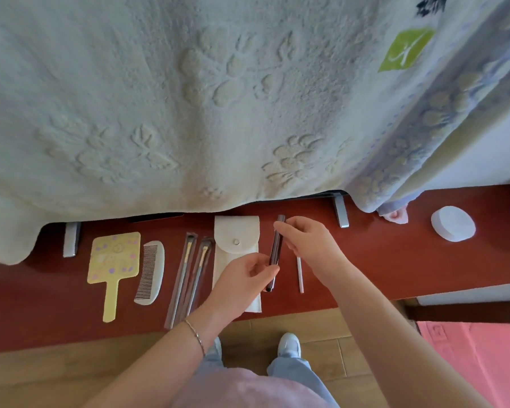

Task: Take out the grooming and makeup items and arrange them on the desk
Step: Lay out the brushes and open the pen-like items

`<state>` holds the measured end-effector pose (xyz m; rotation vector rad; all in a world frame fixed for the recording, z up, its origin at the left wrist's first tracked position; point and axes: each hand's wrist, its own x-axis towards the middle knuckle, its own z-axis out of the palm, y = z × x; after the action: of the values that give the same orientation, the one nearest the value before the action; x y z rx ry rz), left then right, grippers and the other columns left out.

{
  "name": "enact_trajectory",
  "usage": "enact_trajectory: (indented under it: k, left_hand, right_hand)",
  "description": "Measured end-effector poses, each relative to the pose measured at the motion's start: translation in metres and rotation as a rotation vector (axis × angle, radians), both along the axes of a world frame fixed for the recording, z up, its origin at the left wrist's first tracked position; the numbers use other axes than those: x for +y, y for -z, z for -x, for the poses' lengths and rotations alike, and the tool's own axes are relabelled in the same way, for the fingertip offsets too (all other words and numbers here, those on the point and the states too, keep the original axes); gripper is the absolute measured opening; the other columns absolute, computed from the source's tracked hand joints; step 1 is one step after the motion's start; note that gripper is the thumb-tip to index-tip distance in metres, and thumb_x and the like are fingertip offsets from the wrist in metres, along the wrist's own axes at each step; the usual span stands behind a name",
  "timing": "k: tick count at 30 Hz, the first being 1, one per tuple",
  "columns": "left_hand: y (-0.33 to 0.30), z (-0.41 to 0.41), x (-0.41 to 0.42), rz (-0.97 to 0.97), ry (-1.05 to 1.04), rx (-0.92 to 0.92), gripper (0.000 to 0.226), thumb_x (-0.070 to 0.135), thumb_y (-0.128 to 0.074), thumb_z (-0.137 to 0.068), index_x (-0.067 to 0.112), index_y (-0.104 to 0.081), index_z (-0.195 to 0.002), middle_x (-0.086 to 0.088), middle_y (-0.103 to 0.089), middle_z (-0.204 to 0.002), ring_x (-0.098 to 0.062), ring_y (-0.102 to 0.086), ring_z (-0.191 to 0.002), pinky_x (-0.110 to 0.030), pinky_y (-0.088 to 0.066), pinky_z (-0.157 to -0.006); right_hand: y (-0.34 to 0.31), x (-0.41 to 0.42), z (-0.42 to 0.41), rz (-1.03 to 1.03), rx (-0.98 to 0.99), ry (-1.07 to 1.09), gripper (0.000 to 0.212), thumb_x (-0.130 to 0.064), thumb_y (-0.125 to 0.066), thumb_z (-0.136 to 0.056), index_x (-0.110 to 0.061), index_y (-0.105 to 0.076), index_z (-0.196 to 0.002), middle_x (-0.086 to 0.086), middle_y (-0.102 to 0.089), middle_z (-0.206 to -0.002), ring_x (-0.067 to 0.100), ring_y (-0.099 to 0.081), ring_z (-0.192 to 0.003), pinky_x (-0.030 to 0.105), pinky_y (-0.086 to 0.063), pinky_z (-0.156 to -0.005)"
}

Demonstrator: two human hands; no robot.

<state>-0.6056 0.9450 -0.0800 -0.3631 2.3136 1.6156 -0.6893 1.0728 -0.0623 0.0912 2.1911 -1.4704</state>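
On the red-brown desk [395, 260] lie a yellow hand mirror [114, 260], a white comb [150, 272], two wrapped makeup brushes [189, 275] and a white snap pouch [236, 240]. My left hand [242, 287] pinches the lower end of a dark slim stick [275, 248], held upright just right of the pouch. My right hand [306, 240] pinches its top end. A thin white-pink stick [300, 275] lies on the desk under my right wrist.
A pale embossed blanket [189, 98] drapes over something on metal feet [340, 213] at the back of the desk. A white round pad [453, 222] lies at the right. Wooden floor [56, 372] and a pink mat [477, 363] lie below the desk edge.
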Motion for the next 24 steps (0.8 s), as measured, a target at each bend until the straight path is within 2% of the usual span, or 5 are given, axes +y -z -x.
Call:
enact_trajectory:
  k: [5, 11, 17, 20, 24]
  left_hand:
    - [0.004, 0.003, 0.029, 0.052, -0.009, -0.042, 0.021, 0.041, -0.05, -0.091, 0.027, -0.064, -0.082, 0.012, -0.062, -0.069, -0.005, -0.059, -0.067, -0.01, -0.047, -0.068]
    - [0.005, -0.003, 0.054, 0.028, -0.167, -0.071, 0.023, 0.037, -0.052, -0.092, 0.032, -0.06, -0.071, 0.017, -0.056, -0.056, 0.005, -0.055, -0.058, -0.004, -0.04, -0.057]
    - [0.001, -0.014, 0.045, 0.057, -0.246, -0.139, 0.031, 0.035, -0.052, -0.092, 0.009, -0.068, -0.094, -0.012, -0.066, -0.082, -0.003, -0.054, -0.063, -0.008, -0.046, -0.063]
    - [-0.005, -0.016, 0.04, 0.079, -0.239, -0.16, 0.025, 0.035, -0.051, -0.092, 0.017, -0.068, -0.092, -0.006, -0.068, -0.085, -0.004, -0.058, -0.068, -0.004, -0.046, -0.061]
    - [-0.01, -0.018, 0.035, 0.109, -0.221, -0.152, 0.024, 0.036, -0.05, -0.093, 0.021, -0.068, -0.092, 0.002, -0.067, -0.083, -0.006, -0.061, -0.076, -0.013, -0.047, -0.07]
  right_hand:
    - [0.01, 0.024, 0.019, 0.008, -0.014, -0.128, 0.028, -0.03, -0.059, -0.088, -0.017, -0.054, -0.063, -0.013, -0.043, -0.046, 0.007, -0.034, -0.044, 0.025, -0.03, -0.053]
    - [0.024, 0.033, 0.035, 0.05, -0.103, -0.229, 0.025, -0.03, -0.061, -0.086, -0.013, -0.058, -0.067, -0.008, -0.046, -0.051, 0.009, -0.032, -0.045, 0.025, -0.027, -0.051]
    - [0.033, 0.02, 0.032, 0.119, -0.207, -0.297, 0.026, -0.026, -0.059, -0.088, -0.012, -0.054, -0.067, -0.002, -0.041, -0.055, 0.01, -0.027, -0.046, 0.024, -0.022, -0.048]
    - [0.034, 0.015, 0.031, 0.147, -0.203, -0.271, 0.026, -0.029, -0.059, -0.086, -0.01, -0.055, -0.068, -0.004, -0.039, -0.052, 0.011, -0.027, -0.047, 0.026, -0.022, -0.049]
    - [0.036, 0.012, 0.025, 0.172, -0.218, -0.256, 0.027, -0.031, -0.059, -0.086, -0.007, -0.058, -0.073, -0.005, -0.037, -0.05, 0.01, -0.026, -0.046, 0.026, -0.021, -0.048]
